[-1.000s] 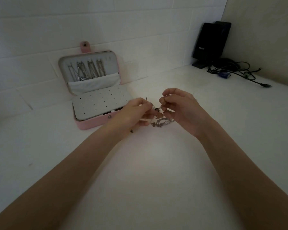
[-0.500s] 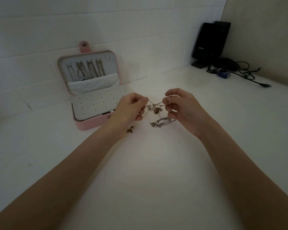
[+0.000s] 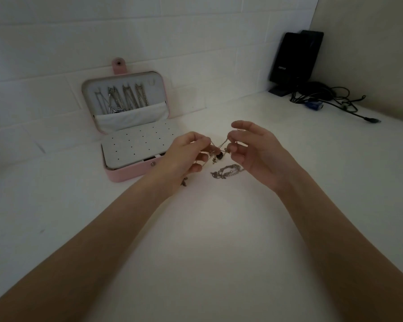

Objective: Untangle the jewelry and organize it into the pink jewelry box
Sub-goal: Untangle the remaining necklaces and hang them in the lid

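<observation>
A thin tangled chain (image 3: pixel 218 148) with small dark charms is stretched above the white table between both hands. My left hand (image 3: pixel 183 156) pinches its left end, and my right hand (image 3: pixel 256 152) pinches its right end with thumb and fingers. Under them a second silver chain (image 3: pixel 227 171) lies in a heap on the table. A small dark charm (image 3: pixel 184 182) lies by my left wrist. The pink jewelry box (image 3: pixel 128 174) stands open at the left against the wall, with several chains (image 3: pixel 121 98) hanging in its lid.
A black speaker (image 3: pixel 293 59) stands in the far right corner, with a tangle of black cables (image 3: pixel 330 101) and a blue plug beside it. The white tiled wall runs close behind the box.
My hands have drawn apart, so the chain between them is now stretched out and its charms hang in the gap. The heap on the table has not moved.
</observation>
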